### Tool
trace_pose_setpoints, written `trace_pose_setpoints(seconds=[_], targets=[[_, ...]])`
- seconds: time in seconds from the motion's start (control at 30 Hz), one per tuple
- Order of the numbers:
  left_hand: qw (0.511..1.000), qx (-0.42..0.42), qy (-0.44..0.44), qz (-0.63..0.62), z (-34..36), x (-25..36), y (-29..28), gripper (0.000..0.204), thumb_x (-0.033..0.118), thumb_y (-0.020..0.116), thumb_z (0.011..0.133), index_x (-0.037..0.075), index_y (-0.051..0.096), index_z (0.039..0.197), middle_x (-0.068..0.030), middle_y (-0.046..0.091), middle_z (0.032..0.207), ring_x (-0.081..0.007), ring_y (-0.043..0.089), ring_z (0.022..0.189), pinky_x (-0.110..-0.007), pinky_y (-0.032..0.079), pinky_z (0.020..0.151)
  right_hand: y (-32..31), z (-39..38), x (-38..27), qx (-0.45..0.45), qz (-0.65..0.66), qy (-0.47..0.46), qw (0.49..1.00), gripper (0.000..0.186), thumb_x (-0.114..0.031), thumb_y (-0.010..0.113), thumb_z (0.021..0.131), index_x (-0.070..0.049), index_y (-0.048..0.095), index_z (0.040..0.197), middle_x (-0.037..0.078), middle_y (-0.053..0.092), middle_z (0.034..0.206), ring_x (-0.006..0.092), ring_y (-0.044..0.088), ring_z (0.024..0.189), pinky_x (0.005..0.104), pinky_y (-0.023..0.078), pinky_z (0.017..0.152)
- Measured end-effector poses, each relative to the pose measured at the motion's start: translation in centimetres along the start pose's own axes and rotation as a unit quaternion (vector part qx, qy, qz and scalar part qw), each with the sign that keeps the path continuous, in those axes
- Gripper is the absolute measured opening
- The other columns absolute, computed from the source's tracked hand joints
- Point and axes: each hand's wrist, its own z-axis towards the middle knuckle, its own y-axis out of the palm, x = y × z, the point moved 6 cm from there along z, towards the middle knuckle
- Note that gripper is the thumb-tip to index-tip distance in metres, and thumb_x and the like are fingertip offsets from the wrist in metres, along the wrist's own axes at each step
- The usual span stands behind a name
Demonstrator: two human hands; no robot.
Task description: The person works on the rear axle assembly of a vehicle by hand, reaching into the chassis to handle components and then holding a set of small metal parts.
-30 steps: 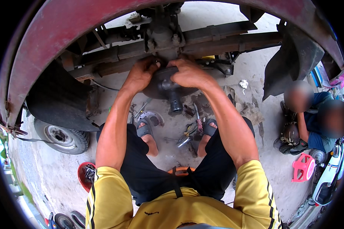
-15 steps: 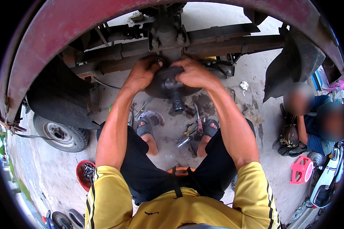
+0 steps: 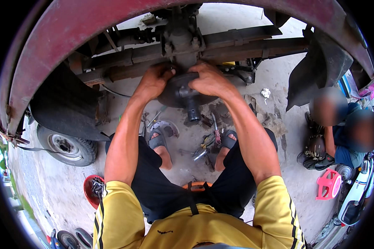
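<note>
A dark round brake backing plate (image 3: 167, 94) with a stub axle (image 3: 193, 110) jutting toward me stands under the vehicle, in front of the leaf springs. My left hand (image 3: 154, 79) is at the plate's upper left edge, its fingers curled and the thumb tip showing; whatever lies in its grip is hidden. On the upper right, my right hand (image 3: 210, 79) grips the plate's rim, thumb on the front face and the other fingers out of sight behind it.
Leaf springs (image 3: 241, 52) cross behind the hub, below a red fender (image 3: 91, 20). Between my feet lie a curved brake shoe (image 3: 169, 125) and several hand tools (image 3: 203, 148). A red bowl of metal parts (image 3: 88, 191), a wheel (image 3: 66, 145), a pink stool (image 3: 329, 184) and people (image 3: 328, 137) are around.
My right hand has shifted very slightly left along the plate. The left hand and the plate look unmoved.
</note>
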Motion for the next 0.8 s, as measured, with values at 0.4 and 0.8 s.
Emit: trace_pose_setpoints(seconds=[0.4, 0.8], targets=[[0.999, -0.013, -0.01, -0.047, 0.3, -1.1, 0.1, 0.031, 0.023, 0.058, 0.097, -0.004, 0.064, 0.113, -0.011, 0.068, 0.102, -0.0155, 0.058, 0.094, -0.03, 0.045, 0.088, 0.7, 0.6, 1.6, -0.009, 0.136, -0.025, 0.99, 0.042, -0.014, 0.066, 0.063, -0.004, 0.071, 0.104, 0.021, 0.065, 0.109, 0.0341, 0.062, 0.105, 0.0365, 0.048, 0.09], [0.977, -0.012, -0.079, -0.196, -0.3, 0.4, 1.0, 0.025, 0.021, 0.061, 0.094, 0.0, 0.068, 0.106, -0.0055, 0.067, 0.092, -0.0122, 0.057, 0.084, -0.028, 0.045, 0.077, -0.1, -0.3, 1.2, 0.035, 0.119, -0.051, 0.991, 0.038, -0.006, 0.065, 0.066, 0.0, 0.07, 0.103, 0.018, 0.068, 0.099, 0.0281, 0.065, 0.094, 0.0344, 0.05, 0.083]])
